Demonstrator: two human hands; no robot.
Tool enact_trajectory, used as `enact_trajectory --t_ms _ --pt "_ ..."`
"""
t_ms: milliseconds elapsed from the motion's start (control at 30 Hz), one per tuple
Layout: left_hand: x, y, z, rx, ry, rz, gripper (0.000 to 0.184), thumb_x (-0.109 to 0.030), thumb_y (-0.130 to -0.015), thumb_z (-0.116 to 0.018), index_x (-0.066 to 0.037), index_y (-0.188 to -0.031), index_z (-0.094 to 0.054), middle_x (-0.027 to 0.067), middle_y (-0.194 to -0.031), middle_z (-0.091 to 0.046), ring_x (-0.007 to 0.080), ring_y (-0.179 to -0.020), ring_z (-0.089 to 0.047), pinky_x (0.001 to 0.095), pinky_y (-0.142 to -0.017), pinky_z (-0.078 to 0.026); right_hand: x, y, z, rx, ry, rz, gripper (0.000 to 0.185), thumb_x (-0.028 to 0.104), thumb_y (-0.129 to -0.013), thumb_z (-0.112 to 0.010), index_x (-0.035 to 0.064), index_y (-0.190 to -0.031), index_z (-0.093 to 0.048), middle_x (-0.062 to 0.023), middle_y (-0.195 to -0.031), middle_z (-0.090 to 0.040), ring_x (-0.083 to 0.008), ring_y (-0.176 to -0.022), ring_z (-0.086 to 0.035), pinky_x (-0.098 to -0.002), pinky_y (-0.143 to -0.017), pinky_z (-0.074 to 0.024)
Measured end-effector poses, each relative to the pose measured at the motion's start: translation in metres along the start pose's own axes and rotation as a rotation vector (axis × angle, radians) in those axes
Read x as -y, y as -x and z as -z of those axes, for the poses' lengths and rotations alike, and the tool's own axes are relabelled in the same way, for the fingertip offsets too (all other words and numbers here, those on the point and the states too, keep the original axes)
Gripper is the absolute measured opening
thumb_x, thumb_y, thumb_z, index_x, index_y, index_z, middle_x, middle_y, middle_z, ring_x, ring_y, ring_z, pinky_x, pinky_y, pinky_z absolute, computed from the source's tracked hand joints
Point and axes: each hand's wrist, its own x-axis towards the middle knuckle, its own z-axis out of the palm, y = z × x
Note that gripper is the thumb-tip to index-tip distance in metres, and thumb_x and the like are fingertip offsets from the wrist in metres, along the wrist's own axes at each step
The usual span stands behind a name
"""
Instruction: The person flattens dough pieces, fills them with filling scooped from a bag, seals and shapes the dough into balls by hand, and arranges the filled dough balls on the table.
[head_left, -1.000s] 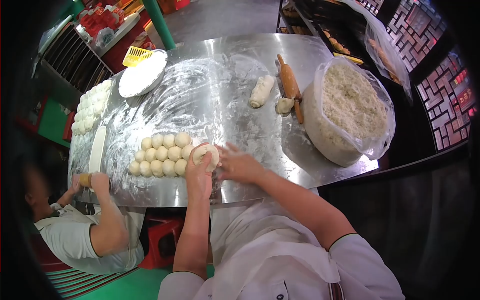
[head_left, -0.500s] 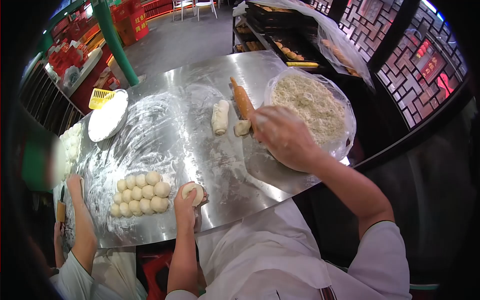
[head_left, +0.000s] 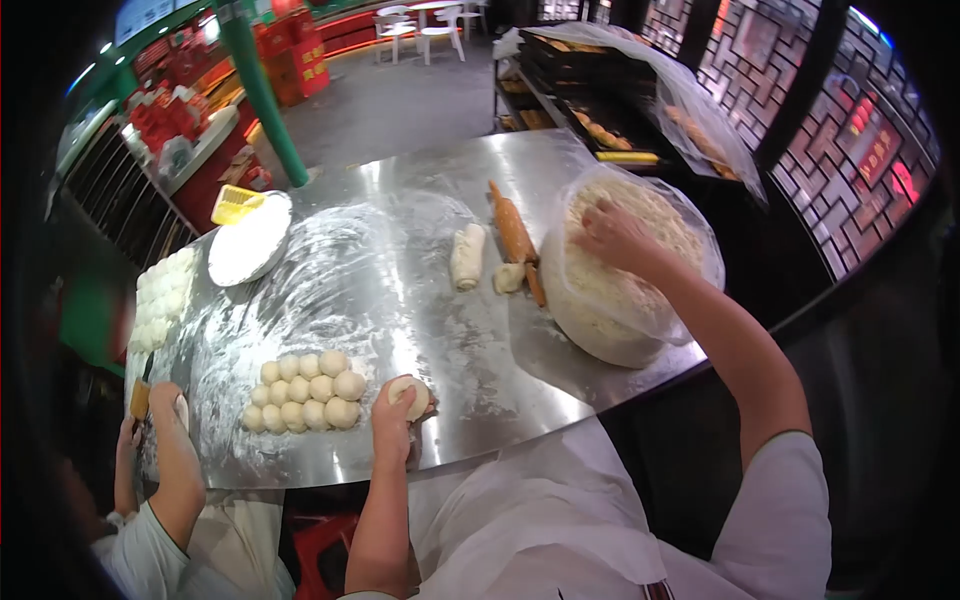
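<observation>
My left hand (head_left: 393,425), near the table's front edge, is closed around a round, flattened piece of dough (head_left: 411,396), thumb on top. To its left stand rows of smooth dough balls (head_left: 302,392). My right hand (head_left: 612,238) reaches into a large plastic-lined bowl (head_left: 600,338) of pale crumbly filling (head_left: 655,215). Its fingers look apart, with the tips at the filling's surface. Left of the bowl lie a wooden rolling pin (head_left: 512,232), a small lump of dough (head_left: 508,278) and a rolled-up dough log (head_left: 467,257).
On the floured metal table (head_left: 400,300) stand a bowl of white flour (head_left: 248,243) with a yellow basket (head_left: 236,204), and more dough pieces (head_left: 162,298). A co-worker's hand (head_left: 166,402) is at the left edge beside a rolling pin (head_left: 140,399). Baking trays (head_left: 600,130) stand behind.
My right hand has moved from beside the rolling pin into the bowl of filling. My left hand still holds the dough. The whole view has shifted slightly.
</observation>
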Motion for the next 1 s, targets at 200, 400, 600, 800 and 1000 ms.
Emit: enact_trajectory --t_ms 200,400,600,800,1000 --pt "0.013 -0.006 0.011 0.051 0.099 0.007 0.027 -0.009 -0.097 -0.063 0.004 -0.12 -0.06 0.0141 -0.099 -0.069 0.0226 -0.085 -0.072 0.0321 -0.074 -0.061 0.003 0.014 -0.001 0.042 -0.022 0.133 0.034 0.036 -0.093 -0.064 0.0032 -0.102 -0.062 -0.0184 -0.1 -0.065 -0.0391 -0.093 -0.064 -0.0481 -0.082 -0.05" --pt "0.02 -0.009 0.014 0.049 0.103 -0.004 0.025 -0.011 -0.099 -0.06 0.001 -0.121 -0.059 0.013 -0.099 -0.069 0.0214 -0.086 -0.071 0.0336 -0.074 -0.061 -0.003 0.009 0.002 0.03 0.085 0.164 0.028 0.031 -0.092 -0.065 0.0035 -0.088 -0.061 -0.0211 -0.076 -0.065 -0.0423 -0.077 -0.065 -0.0497 -0.071 -0.0498" --pt "0.021 -0.01 0.017 0.075 0.107 -0.008 0.027 -0.011 -0.099 -0.061 0.001 -0.122 -0.059 0.013 -0.1 -0.068 0.0218 -0.088 -0.072 0.0337 -0.075 -0.061 -0.01 0.009 0.031 -0.13 0.052 0.239 0.013 0.016 -0.087 -0.068 0.004 -0.091 -0.066 -0.0163 -0.09 -0.069 -0.0372 -0.082 -0.067 -0.0449 -0.071 -0.0511" --pt "0.016 -0.008 0.015 0.058 0.077 -0.008 0.026 -0.012 -0.099 -0.062 0.002 -0.121 -0.059 0.0133 -0.101 -0.069 0.0219 -0.088 -0.072 0.0323 -0.075 -0.06 -0.012 0.018 0.041 -0.118 0.078 0.137 0.021 0.018 -0.085 -0.071 -0.001 -0.08 -0.066 -0.0189 -0.076 -0.067 -0.0384 -0.073 -0.066 -0.0448 -0.066 -0.0501" --pt "0.022 -0.008 0.012 0.084 0.087 -0.028 0.026 -0.012 -0.098 -0.063 0.003 -0.12 -0.06 0.0123 -0.1 -0.069 0.0205 -0.087 -0.071 0.0312 -0.074 -0.059 -0.024 0.028 0.026 -0.114 0.172 0.135 0.027 0.021 -0.086 -0.071 -0.0008 -0.073 -0.062 -0.0214 -0.069 -0.061 -0.0397 -0.066 -0.062 -0.0471 -0.061 -0.0456"
